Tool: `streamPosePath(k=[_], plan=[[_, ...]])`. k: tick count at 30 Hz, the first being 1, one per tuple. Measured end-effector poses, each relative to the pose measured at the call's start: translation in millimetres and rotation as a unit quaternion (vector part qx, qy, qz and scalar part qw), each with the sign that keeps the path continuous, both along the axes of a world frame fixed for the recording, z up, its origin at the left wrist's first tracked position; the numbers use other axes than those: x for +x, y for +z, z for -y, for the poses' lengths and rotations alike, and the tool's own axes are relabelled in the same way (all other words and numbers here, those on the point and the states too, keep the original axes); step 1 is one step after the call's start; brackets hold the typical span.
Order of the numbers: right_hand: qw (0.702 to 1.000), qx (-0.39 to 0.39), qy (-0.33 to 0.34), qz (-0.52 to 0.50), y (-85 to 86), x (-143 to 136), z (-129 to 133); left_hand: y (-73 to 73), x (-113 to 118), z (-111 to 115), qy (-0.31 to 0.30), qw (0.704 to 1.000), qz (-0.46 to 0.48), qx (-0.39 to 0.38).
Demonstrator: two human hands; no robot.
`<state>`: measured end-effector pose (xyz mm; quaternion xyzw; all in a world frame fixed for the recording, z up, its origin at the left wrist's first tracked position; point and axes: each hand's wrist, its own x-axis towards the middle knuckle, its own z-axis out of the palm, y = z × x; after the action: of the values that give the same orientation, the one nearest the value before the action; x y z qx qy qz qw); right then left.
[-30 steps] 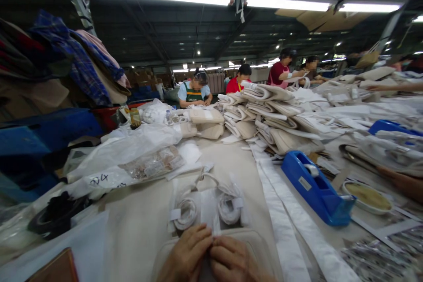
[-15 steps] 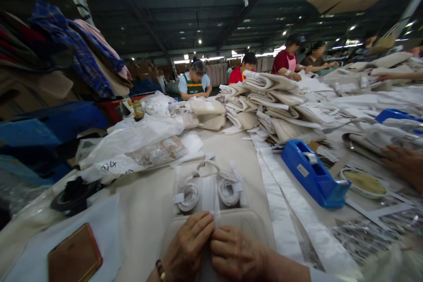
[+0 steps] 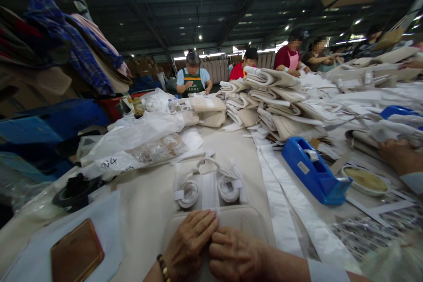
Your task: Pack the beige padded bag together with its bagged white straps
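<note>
Since the earlier frame the view had tipped down and drawn back a little, so the brown phone point(image 3: 77, 255) on the white sheet at lower left showed whole and both wrists came into sight, while the hands themselves had hardly shifted. From the head camera, the left hand point(image 3: 190, 242) and the right hand point(image 3: 236, 253) lay knuckle to knuckle at the near edge of the counter point(image 3: 150, 207), fingers point(image 3: 201, 224) curled and pressed together, pinching the lower end of a narrow white strip point(image 3: 210, 194) against a pale flat pouch point(image 3: 247, 220) beneath them. That strip ran away from the hands between two small coils of white cord point(image 3: 187, 194) sealed in clear plastic. It looked thin, light and limp, likely to crease or slide, so a hold close to its end, flat between fingertips, seemed the surest. A blue tape dispenser point(image 3: 312, 171) stood to the right, beside long white bands point(image 3: 291, 211) lying across the counter. Further right, another person's hand point(image 3: 398, 156) rested near a shallow dish point(image 3: 365, 180). Stacks of folded cream bags point(image 3: 277, 105) filled the middle distance, with other people working behind them.
</note>
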<state>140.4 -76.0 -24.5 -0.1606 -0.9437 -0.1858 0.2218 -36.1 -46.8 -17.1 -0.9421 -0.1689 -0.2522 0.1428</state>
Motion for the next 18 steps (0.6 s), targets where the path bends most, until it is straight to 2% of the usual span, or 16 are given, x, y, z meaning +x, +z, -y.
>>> streamPosePath(k=[4,7,11,14,18], plan=[[0.997,-0.005,-0.044,-0.057,-3.2,0,17,5.3,2,3,0.005,1.0,-0.027,0.009],[0.993,-0.014,-0.079,-0.088,-9.8,4,34,5.4,3,9,0.031,0.998,-0.06,0.022],[0.987,0.001,-0.088,-0.135,-19.6,16,50,2.2,4,19,0.064,0.994,-0.079,0.038],[0.985,0.023,-0.086,-0.145,-25.8,21,54,-0.5,3,24,0.066,0.994,-0.084,0.033],[0.983,-0.013,-0.095,-0.155,-23.3,26,68,-0.2,-3,28,0.056,0.992,-0.113,-0.009]])
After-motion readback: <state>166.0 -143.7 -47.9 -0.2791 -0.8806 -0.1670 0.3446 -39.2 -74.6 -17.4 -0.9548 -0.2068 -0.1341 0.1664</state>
